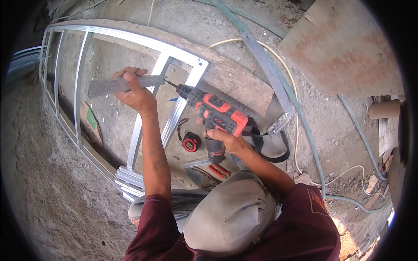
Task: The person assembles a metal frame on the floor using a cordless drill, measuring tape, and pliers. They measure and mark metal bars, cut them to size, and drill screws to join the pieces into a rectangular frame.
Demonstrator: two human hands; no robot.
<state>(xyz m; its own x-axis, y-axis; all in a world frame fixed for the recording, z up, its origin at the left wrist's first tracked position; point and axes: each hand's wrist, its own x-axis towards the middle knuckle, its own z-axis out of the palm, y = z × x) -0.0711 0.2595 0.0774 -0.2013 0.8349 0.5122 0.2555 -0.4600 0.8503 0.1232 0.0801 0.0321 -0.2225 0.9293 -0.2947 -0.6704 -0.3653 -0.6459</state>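
My left hand (138, 96) is closed around a short flat grey metal piece (102, 86), held above the metal frame (163, 65). My right hand (226, 139) grips a red and black cordless drill (220, 113). The drill's bit (171, 82) points left and meets, or nearly meets, the right end of the metal piece; exact contact is too small to tell. On the ground below the drill lies a red and black tape measure (190, 142) with a wrist loop. A red-handled hand tool (219, 171) rests nearer me, beside a shoe (201, 177).
A wooden plank (244, 82) lies along the frame's far side. Cut metal profiles (129, 180) are stacked at its near end. To the right are a long metal strip (266, 69), a green-grey hose (311, 139), a pale cable (297, 126), a black strap (283, 155) and a large board (344, 48).
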